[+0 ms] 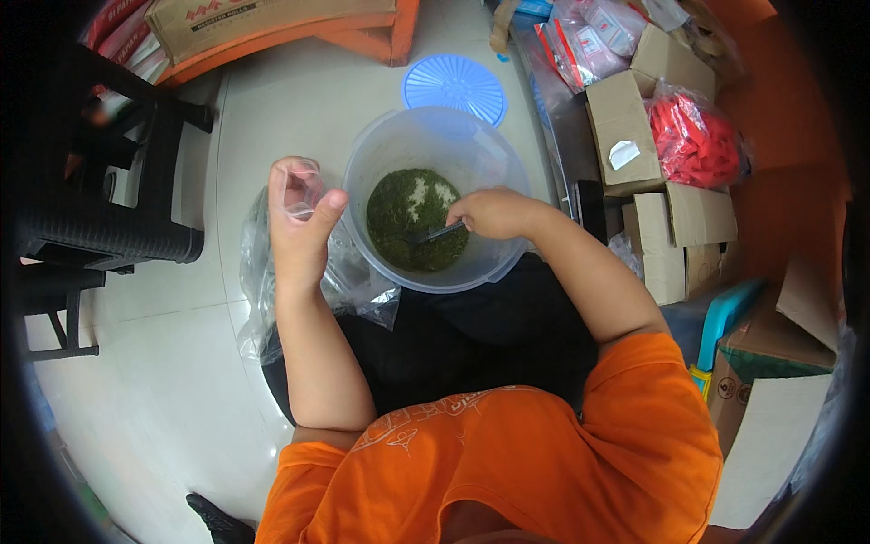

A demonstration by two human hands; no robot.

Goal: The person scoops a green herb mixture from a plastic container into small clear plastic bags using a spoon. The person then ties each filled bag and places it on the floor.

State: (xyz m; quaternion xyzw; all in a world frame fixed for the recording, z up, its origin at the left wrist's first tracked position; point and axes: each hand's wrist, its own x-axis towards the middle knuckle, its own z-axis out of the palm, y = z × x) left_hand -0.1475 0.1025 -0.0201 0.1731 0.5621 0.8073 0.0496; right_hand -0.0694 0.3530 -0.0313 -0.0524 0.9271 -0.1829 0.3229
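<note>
A large translucent plastic tub (496,163) stands before me, its bottom covered with a dark green, dried-looking material (401,231) and some pale powder (419,198) on top. My right hand (493,213) reaches inside the tub and grips the handle of a small dark utensil (440,232); the utensil's head rests in the green material and is partly hidden. To the left of the tub, my left hand (302,204) is raised, fingers curved around a small clear plastic bag (300,194) whose mouth is spread. Behind the tub a blue ribbed lid (454,88) lies on the floor.
Clear plastic bags (255,272) lie left of the tub. Black plastic stools (115,231) stand at the left. Open cardboard boxes (622,122), one holding a bag of red items (693,143), line the right. An orange bench (401,34) carries a carton (272,20) at the back.
</note>
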